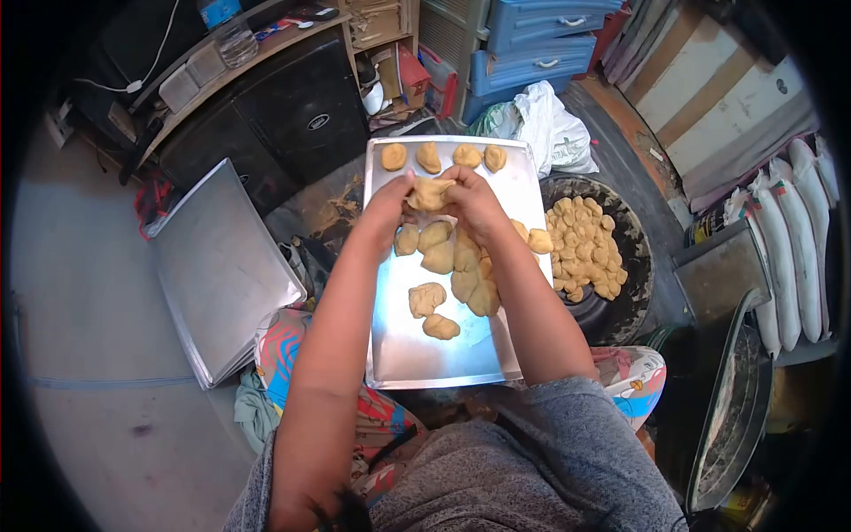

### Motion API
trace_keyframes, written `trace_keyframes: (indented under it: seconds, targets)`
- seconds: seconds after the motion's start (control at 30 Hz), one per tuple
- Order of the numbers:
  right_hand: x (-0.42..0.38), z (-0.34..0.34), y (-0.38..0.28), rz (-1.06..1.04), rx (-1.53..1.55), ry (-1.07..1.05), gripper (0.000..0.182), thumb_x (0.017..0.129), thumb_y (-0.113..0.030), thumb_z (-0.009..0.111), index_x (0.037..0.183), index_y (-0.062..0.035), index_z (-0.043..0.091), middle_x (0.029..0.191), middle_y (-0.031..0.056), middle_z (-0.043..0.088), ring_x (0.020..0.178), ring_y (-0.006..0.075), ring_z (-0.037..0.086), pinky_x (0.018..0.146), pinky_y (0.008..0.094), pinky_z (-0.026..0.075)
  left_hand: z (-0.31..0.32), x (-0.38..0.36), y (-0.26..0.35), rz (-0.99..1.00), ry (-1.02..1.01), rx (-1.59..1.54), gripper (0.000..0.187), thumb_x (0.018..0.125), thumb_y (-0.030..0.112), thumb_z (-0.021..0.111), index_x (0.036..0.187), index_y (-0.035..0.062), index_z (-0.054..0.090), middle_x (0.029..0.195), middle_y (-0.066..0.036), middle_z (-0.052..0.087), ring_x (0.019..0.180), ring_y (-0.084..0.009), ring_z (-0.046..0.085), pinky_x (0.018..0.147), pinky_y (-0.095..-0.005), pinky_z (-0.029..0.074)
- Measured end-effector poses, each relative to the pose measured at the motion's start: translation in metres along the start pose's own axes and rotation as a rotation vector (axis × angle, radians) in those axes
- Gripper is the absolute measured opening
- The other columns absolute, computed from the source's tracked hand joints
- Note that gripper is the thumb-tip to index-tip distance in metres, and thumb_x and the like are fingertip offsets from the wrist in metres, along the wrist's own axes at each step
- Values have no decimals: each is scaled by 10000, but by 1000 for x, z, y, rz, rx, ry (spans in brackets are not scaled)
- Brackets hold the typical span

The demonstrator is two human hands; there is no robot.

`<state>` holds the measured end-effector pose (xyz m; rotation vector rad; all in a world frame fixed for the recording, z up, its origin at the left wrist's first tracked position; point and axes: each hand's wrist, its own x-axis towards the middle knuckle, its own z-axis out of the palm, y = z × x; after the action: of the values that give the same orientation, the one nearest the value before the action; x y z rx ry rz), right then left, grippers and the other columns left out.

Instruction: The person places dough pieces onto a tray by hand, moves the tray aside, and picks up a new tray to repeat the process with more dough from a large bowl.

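Observation:
A piece of tan dough [429, 194] is stretched between my two hands, above the upper part of a metal baking tray [399, 359]. My left hand [388, 206] pinches its left side, and my right hand [474, 202] grips its right side. Along the tray's far edge sits a row of rounded dough balls [429, 158]. Nearer to me lie rougher dough lumps [427, 300], some pressed together in a clump [470, 279]. My right forearm hides part of the tray's right side.
Right of the tray, a round black basin [634, 293] holds a heap of dough pieces [587, 244]. Stacked metal trays [226, 275] lean at the left. A white plastic bag [554, 133] and blue drawers [541, 58] stand behind. Filled long bags [789, 248] are at far right.

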<state>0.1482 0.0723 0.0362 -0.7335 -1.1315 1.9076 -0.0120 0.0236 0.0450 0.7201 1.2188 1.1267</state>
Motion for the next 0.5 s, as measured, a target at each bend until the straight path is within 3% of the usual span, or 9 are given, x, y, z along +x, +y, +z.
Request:
trace_keyframes:
  seconds: [0.1,0.17,0.23,0.27,0.33,0.37,0.43,0.47,0.5]
  targets:
    - [-5,23,-18,-10,272,-25,279,772,72,438,1022,-17,527,1036,98,563,857,214,617,796,349,548,-9,-8,11,55,-187,-344,298,939,304,555,1114,65,577,1037,-32,607,926,-152,569,772,-331,463]
    - [-8,31,-21,-24,180,-9,340,777,51,457,1100,-25,535,1017,99,578,847,219,621,806,345,546,-23,6,2,96,-269,-272,308,905,273,613,1130,65,575,1071,-45,596,962,-157,560,778,-315,464]
    - [-2,21,-21,-59,-255,-74,388,788,1,505,1173,-42,534,993,96,594,850,230,627,779,325,544,-26,7,4,235,-64,-9,306,878,253,644,1118,67,605,1086,-43,590,977,-146,567,812,-297,465]
    - [1,17,-20,-59,-255,-74,388,788,1,505,1173,-42,534,993,96,594,850,230,627,779,325,544,-31,7,7,235,-64,-9,306,878,253,644,1118,67,605,1086,-43,590,977,-146,567,812,-297,465]
    - [2,13,-20,-258,-142,264,365,815,-101,574,1176,-51,570,973,153,631,828,266,644,773,327,531,-36,1,16,351,169,388,354,852,218,665,1140,19,616,1186,-94,578,1056,-180,561,904,-297,435]
    - [1,12,-17,-255,-143,265,365,815,-101,574,1176,-51,570,973,153,631,828,266,644,773,327,531,-42,6,9,348,169,386,354,852,218,665,1140,19,616,1186,-94,578,1056,-180,561,904,-297,435]
    - [-8,12,-14,43,-1118,159,405,820,-195,612,1205,-73,585,1057,161,625,907,294,629,821,393,502,-48,18,-5,451,85,747,403,805,101,655,1193,10,594,1298,-150,527,1137,-252,543,979,-306,393]
    - [-7,-1,12,-159,-1488,-2,452,815,-270,629,1227,-90,583,1103,164,605,1001,317,588,879,429,460,-48,20,-7,457,84,747,403,805,101,655,1193,10,594,1298,-150,527,1137,-252,543,979,-306,393]
    - [-8,1,8,-164,-1489,1,452,815,-270,629,1227,-90,583,1103,164,605,1001,317,588,879,429,460,-43,15,-6,444,89,890,444,781,71,638,1219,30,579,1336,-166,491,1172,-281,521,1000,-322,379]
